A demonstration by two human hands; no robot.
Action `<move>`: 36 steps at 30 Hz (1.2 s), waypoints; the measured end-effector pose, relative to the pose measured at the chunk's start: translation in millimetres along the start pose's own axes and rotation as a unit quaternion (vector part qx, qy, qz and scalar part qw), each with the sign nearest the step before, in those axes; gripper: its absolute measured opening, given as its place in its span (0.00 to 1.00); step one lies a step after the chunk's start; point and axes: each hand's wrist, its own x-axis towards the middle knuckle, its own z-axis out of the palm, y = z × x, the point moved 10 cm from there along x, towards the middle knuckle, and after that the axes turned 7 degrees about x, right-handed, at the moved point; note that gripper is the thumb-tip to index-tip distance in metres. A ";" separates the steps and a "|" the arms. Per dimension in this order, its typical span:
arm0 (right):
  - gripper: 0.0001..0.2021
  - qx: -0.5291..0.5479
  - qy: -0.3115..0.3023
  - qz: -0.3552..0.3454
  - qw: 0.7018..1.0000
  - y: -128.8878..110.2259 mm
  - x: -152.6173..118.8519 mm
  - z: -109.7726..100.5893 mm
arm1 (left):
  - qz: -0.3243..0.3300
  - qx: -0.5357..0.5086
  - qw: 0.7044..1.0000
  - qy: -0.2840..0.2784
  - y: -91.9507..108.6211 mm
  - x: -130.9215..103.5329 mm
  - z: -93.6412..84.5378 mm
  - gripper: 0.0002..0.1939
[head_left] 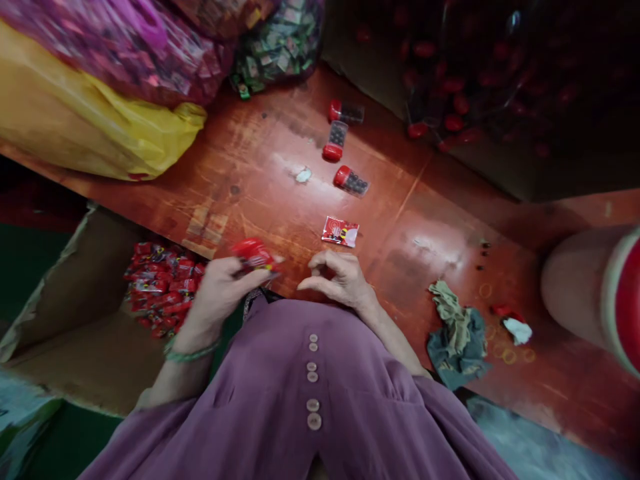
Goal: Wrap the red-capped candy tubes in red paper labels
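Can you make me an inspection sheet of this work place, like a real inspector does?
Surface: reddish table, scuffed and shiny in patches.
Things in hand: a red packet, blurred; another packet lies flat on the table.
Containers: three red-capped containers lying on their sides, with dark balls visible in at least two.
Clutter: crumpled cloths, yellowish loops, a white scrap.
Hands: left hand holds the red packet; right hand is curled, nothing seen in it.
Cables: nothing seen.
Surroundings: cardboard box of red packets at left; stuffed bags at upper left; big dark box at upper right.
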 end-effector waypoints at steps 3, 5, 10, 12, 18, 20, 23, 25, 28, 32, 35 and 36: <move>0.14 -0.104 0.030 0.028 0.994 8.5 -6.0 -20.7 | -0.111 0.180 0.963 0.165 -21.4 -37.8 -93.1 0.12; 0.14 -0.192 0.053 0.049 0.979 16.6 -9.4 -40.6 | -0.162 0.284 0.922 0.209 -21.7 -62.2 -135.6 0.10; 0.18 -0.343 0.006 0.101 0.934 39.7 -14.6 -61.2 | -0.197 0.509 0.804 0.238 6.4 -82.8 -163.5 0.37; 0.16 -0.356 -0.008 0.102 0.929 44.9 -17.3 -60.4 | -0.080 0.509 0.813 0.271 28.4 -64.8 -138.3 0.33; 0.13 -0.409 -0.011 0.047 0.911 45.4 -21.9 -51.7 | 0.413 0.364 0.835 0.021 77.2 7.3 66.1 0.19; 0.13 -0.431 -0.008 0.005 0.902 38.8 -20.5 -47.6 | 0.420 0.394 0.816 -0.057 74.2 29.7 120.0 0.19; 0.13 -0.447 -0.004 -0.032 0.894 30.4 -17.8 -44.7 | 0.431 0.449 0.777 -0.093 71.6 45.7 159.4 0.19; 0.13 -0.436 -0.009 -0.019 0.900 28.8 -15.1 -48.1 | 0.450 0.463 0.757 -0.099 69.6 46.5 165.5 0.21; 0.10 -0.363 -0.056 0.059 0.928 35.0 -7.5 -58.3 | 0.498 0.462 0.730 -0.073 70.5 40.7 160.4 0.18; 0.08 -0.217 -0.095 0.146 0.961 42.1 18.5 -78.3 | 0.528 0.483 0.698 -0.024 73.7 38.6 155.0 0.13; 0.13 -0.263 -0.008 0.146 0.954 47.9 53.4 -104.5 | 0.503 0.489 0.712 -0.043 72.9 45.2 156.6 0.13; 0.16 -0.296 0.009 0.152 0.943 53.4 63.6 -108.1 | 0.493 0.481 0.723 -0.052 73.3 47.0 156.4 0.12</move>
